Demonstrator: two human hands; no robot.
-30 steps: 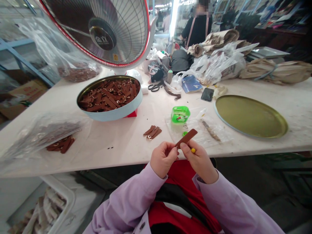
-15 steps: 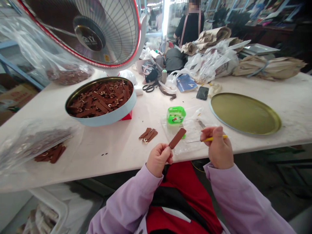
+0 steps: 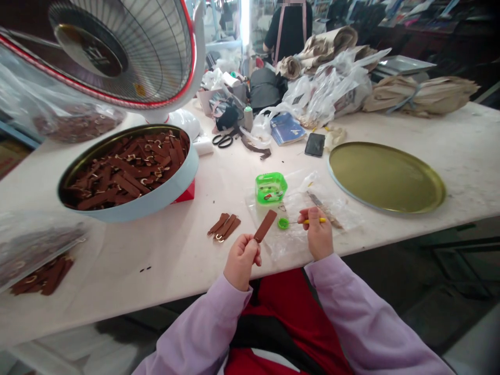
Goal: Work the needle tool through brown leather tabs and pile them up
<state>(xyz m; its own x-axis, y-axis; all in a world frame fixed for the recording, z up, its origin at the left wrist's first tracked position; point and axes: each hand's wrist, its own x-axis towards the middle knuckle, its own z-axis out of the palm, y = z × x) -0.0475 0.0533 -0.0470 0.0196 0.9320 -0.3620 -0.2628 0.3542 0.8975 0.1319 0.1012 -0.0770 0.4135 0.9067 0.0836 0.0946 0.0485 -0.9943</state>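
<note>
My left hand [image 3: 241,259] is closed on the lower end of a brown leather strip [image 3: 265,225], which tilts up to the right over the table edge. My right hand [image 3: 317,234] pinches a thin yellow-handled tool [image 3: 314,221], its tip reaching left to a small green cap [image 3: 283,223] on a clear plastic bag [image 3: 300,208]. A green plastic container [image 3: 270,187] stands just beyond. Three brown strips [image 3: 224,227] lie on the table left of my left hand.
A round tin full of brown strips [image 3: 128,172] sits at the left under a large fan [image 3: 117,52]. A gold round lid [image 3: 386,177] lies at the right. Bags of strips [image 3: 39,250], scissors [image 3: 222,139], a phone [image 3: 314,144] and bundles crowd the back. A person [image 3: 289,26] stands beyond.
My two hands have come apart. The right hand drew the yellow tool off the strip, swung it right, then lowered it to the green cap. The left hand still holds the strip.
</note>
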